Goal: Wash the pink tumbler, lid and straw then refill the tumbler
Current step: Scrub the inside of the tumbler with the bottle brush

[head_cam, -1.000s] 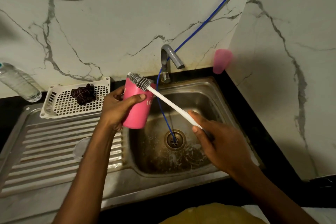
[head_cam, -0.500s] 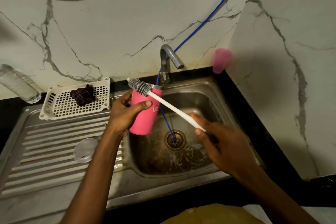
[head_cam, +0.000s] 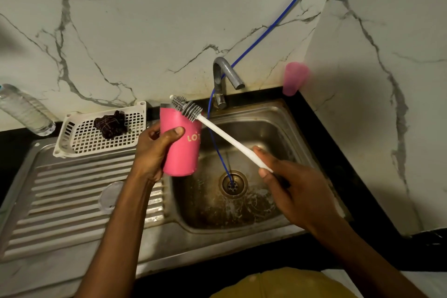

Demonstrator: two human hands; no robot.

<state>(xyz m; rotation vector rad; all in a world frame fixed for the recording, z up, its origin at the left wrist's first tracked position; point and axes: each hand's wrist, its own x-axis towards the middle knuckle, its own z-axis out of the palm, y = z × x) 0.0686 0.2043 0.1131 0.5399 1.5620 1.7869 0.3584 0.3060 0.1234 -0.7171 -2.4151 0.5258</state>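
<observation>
"Pink tumbler (head_cam: 181,145), where is it?"

"I have it in my left hand (head_cam: 154,150). My fingers and thumb are curled round its side. It is tipped a bit, up in the air, over the left edge of the sink (head_cam: 278,113)."

"And your other hand?"

"My right hand (head_cam: 287,184) holds a brush (head_cam: 227,139) by the end of its long white stick. My fingers are wrapped round it. That hand is over the sink, just right of the drain (head_cam: 233,184)."

"Where is the brushy end?"

"The grey bristles (head_cam: 187,107) lie across the open top of the tumbler. I cannot tell if any are inside."

"And the lid?"

"A see-through round lid (head_cam: 111,197) lies flat on the bumpy metal draining board (head_cam: 60,201). My left arm hides a bit of it."

"What else is there?"

"A tap (head_cam: 223,72) stands behind the sink. A thin blue tube (head_cam: 278,19) comes down the wall, past the tap, into the drain. A white basket (head_cam: 79,138) sits at the back of the board with a dark scrubber (head_cam: 111,124) in it. A clear bottle (head_cam: 26,110) is at the far left. A blurry pink cup (head_cam: 295,78) is in the corner."
</observation>
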